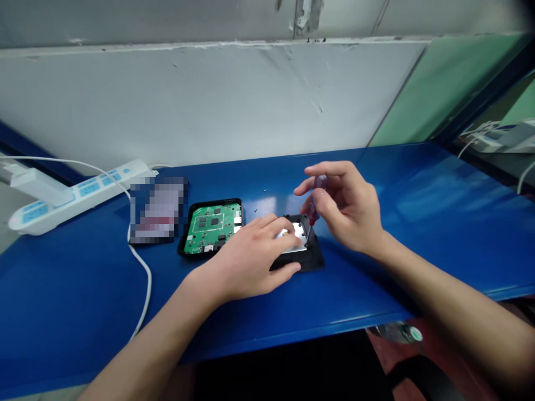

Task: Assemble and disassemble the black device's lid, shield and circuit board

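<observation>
My left hand [254, 259] holds down a black plastic cover [307, 260]. Its fingers reach across a silvery metal plate [298, 231] set in the cover, and the thumb lies along the near side. In my right hand [349, 206] is a small screwdriver [320, 182] with a see-through purple and red handle, pinched between thumb and fingers. The screwdriver stands nearly upright, its shaft slanting down to the cover's right corner; contact at the tip is too small to make out. Left of the cover sits an open black case with a green circuit board [213, 225].
Two tiny dark screws [264, 191] lie on the blue table [355, 301] behind the cover. A pixelated phone-like slab [159, 211] is left of the circuit board. Farther left are a white power strip [94, 186] and a white cable [146, 284]. A wall [209, 106] rises behind.
</observation>
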Demonstrator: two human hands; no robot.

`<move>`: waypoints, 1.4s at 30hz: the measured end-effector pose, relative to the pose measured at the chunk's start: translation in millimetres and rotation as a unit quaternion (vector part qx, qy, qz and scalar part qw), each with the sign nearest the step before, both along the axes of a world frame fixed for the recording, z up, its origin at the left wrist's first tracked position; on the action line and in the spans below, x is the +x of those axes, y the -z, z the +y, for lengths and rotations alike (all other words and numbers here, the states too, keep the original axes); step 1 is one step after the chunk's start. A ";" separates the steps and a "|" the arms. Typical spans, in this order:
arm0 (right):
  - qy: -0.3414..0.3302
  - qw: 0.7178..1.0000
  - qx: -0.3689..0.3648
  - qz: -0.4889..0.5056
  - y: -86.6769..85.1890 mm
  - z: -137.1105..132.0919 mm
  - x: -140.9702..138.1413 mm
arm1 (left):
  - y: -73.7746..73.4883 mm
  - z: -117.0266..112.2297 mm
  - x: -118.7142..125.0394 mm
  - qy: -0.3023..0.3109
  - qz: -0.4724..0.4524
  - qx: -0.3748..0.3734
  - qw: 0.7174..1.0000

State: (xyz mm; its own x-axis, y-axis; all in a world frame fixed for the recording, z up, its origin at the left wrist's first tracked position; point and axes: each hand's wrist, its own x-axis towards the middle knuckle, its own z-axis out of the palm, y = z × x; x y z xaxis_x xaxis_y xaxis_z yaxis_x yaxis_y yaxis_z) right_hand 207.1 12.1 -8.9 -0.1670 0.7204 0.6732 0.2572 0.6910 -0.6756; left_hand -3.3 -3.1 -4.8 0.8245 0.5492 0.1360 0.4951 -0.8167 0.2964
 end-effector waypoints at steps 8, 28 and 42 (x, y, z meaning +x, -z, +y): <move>-0.008 1.000 0.027 0.010 -5.6 -2.9 0.5 | 1.1 0.3 -1.7 -0.001 -0.001 0.007 1.000; -0.095 0.994 -0.036 0.042 -11.8 -10.4 2.9 | 2.9 0.5 -1.3 -0.002 -0.004 0.015 1.000; -0.090 0.995 -0.015 0.025 -11.3 -9.0 4.4 | -3.8 3.4 -8.5 -0.050 0.013 -0.015 0.999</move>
State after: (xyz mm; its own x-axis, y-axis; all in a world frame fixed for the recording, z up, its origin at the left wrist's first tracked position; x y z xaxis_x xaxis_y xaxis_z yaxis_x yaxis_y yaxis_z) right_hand 211.5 3.2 2.5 -0.2615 0.7015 0.6630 0.0958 0.7023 -0.7054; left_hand -11.8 0.2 -1.0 0.7681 0.6326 0.0986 0.5816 -0.7538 0.3057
